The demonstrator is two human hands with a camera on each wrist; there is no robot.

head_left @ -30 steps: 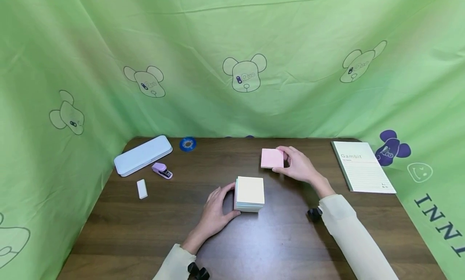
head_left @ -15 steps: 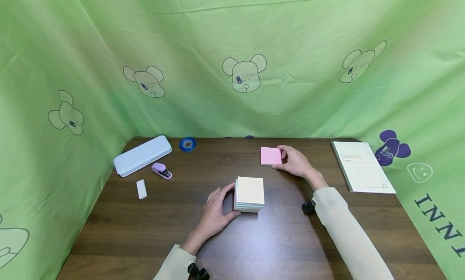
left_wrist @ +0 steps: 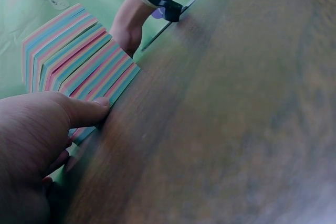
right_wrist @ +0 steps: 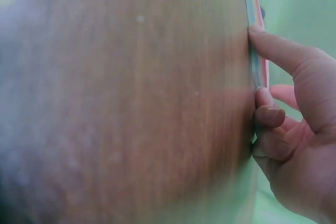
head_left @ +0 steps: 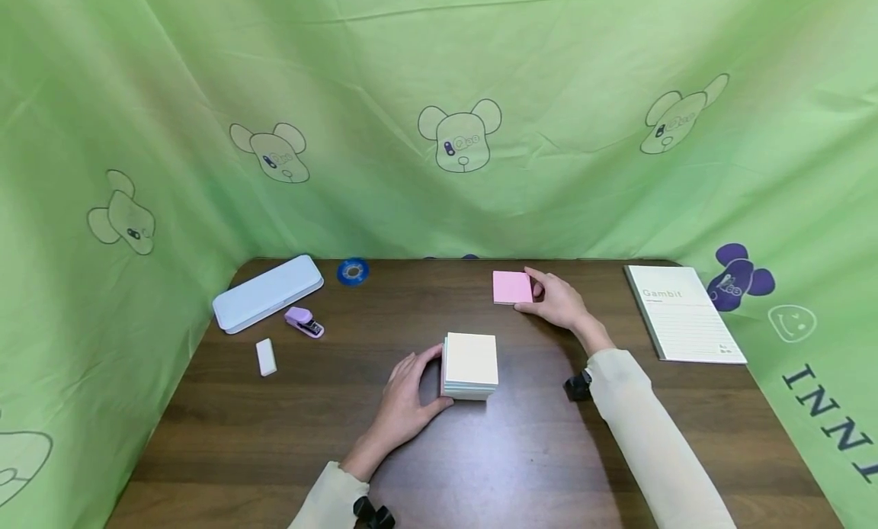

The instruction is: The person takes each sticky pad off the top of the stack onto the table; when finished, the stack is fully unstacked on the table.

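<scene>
A tall block of sticky notes (head_left: 471, 359), cream on top, stands on the table in the middle of the head view. My left hand (head_left: 403, 404) grips its left part, thumb along the near side and fingers toward the far side. In the left wrist view the thumb (left_wrist: 86, 113) presses the striped layers of the block, and the other fingers are partly hidden. Farther back, a thin pink pad of sticky notes (head_left: 511, 287) lies flat. My right hand (head_left: 561, 304) pinches its right side between thumb and fingers. Several coloured layers show at the pad's edge (right_wrist: 255, 11) in the right wrist view.
At the back left are a pale blue pencil case (head_left: 267, 294), a blue tape roll (head_left: 353, 271), a purple stapler (head_left: 305, 322) and a white eraser (head_left: 266, 357). A notepad (head_left: 686, 315) lies at the right edge. Green cloth (head_left: 384, 193) hangs behind the table.
My right hand has slid slightly toward the back of the table with the pink pad. My left hand and the block of sticky notes have stayed in place.
</scene>
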